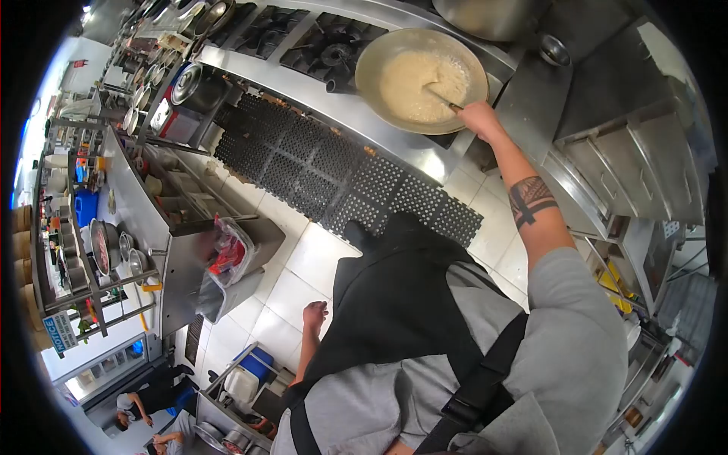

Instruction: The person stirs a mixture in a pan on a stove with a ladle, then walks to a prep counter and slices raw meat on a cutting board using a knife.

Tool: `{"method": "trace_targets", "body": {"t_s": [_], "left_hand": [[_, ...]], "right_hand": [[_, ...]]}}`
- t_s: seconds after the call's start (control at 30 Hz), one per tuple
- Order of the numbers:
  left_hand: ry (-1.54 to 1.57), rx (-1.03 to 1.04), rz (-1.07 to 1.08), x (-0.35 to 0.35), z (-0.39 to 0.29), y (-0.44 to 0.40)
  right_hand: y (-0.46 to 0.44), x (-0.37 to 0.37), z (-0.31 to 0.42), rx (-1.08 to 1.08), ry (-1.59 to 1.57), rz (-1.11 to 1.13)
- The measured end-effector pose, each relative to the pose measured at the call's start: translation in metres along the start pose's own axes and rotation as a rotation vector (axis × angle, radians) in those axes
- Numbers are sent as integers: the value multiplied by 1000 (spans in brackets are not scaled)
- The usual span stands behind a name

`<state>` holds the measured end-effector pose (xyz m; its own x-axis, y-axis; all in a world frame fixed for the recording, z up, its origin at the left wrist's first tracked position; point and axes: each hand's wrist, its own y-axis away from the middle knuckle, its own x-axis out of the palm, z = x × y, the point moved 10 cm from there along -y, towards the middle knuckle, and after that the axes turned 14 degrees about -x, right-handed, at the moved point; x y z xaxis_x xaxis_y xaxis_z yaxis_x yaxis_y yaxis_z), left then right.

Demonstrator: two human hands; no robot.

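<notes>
A large wok (369,98) sits on the range, holding a pale, lumpy, wet mixture (409,87). My right hand (479,120) is wrapped around the handle of a long metal cooking utensil (443,98) at the wok's near right rim. The utensil's head is sunk in the mixture, so I cannot tell whether it is a ladle or a spatula. My left hand (315,312) hangs low by my side, away from the range, its fingers curled with nothing visible in them. The wok's dark handle (341,87) points left.
Gas burners (334,53) lie left of the wok, and a big metal pot (493,11) stands behind it. A small metal bowl (554,50) rests on the right. Black rubber mats (303,155) cover the floor before the range. Two people (144,398) are at lower left.
</notes>
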<state>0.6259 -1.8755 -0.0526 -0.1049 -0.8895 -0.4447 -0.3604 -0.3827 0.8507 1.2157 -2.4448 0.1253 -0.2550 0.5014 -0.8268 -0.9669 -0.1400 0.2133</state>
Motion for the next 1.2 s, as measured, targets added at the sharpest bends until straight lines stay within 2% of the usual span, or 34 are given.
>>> {"method": "trace_targets", "body": {"t_s": [0.1,0.2,0.23,0.3,0.37,0.4,0.43,0.47,0.5,0.57,0.6,0.63,0.67,0.7,0.73,0.77,0.83,0.9,0.97,1.0,1.03,1.1,1.17,1.2], "left_hand": [[-44,110,-24,2,-7,-6],[36,242,-92,0,-17,7],[56,277,-107,0,-23,14],[28,156,-40,10,-25,15],[15,83,-4,17,-31,21],[56,-18,-44,13,-36,32],[94,-119,-86,5,-45,46],[27,-111,-102,1,-58,52],[28,-109,-105,-1,-56,46],[318,-134,-128,-7,-42,33],[346,-123,-108,-5,-38,27],[350,-128,-112,-2,-40,35],[256,-105,-110,0,-53,47],[162,-75,-108,1,-66,52],[39,42,-74,9,-57,35],[37,45,-73,11,-61,36],[120,-151,-64,16,-50,45],[124,-142,-90,10,-64,59],[112,-93,-159,1,-72,58],[119,-97,-160,2,-62,48],[112,9,-158,3,-56,33],[93,107,-158,2,-57,41],[112,-117,-90,12,-45,38],[-167,124,-189,13,-30,9]], "right_hand": [[27,-22,2,-139,-109,11],[49,-62,-13,-104,183,246],[40,-75,-16,-118,221,157],[18,-75,-15,-130,256,62],[-4,-47,-8,-60,90,-179],[-5,-40,-1,-62,89,-176],[-4,-22,6,-69,70,-68],[-1,-8,10,-77,50,36],[6,-14,-2,-80,48,33],[16,-41,-13,-297,179,94],[18,-56,-15,-375,224,114],[19,-80,-34,-195,188,120],[23,-92,-52,-10,148,121],[14,-87,-48,-9,144,115],[-3,-81,-32,-50,162,27],[-15,-71,-19,-90,181,-58],[-28,-30,-7,-99,-4,-141],[-15,-18,-10,-89,-60,-138],[5,-30,-9,-355,33,-69],[15,-48,-22,-305,95,7],[23,-68,-29,-256,157,86],[14,-83,-39,-232,225,65],[-16,-77,-46,-205,312,5],[-33,-56,-41,-208,331,-14]]}}
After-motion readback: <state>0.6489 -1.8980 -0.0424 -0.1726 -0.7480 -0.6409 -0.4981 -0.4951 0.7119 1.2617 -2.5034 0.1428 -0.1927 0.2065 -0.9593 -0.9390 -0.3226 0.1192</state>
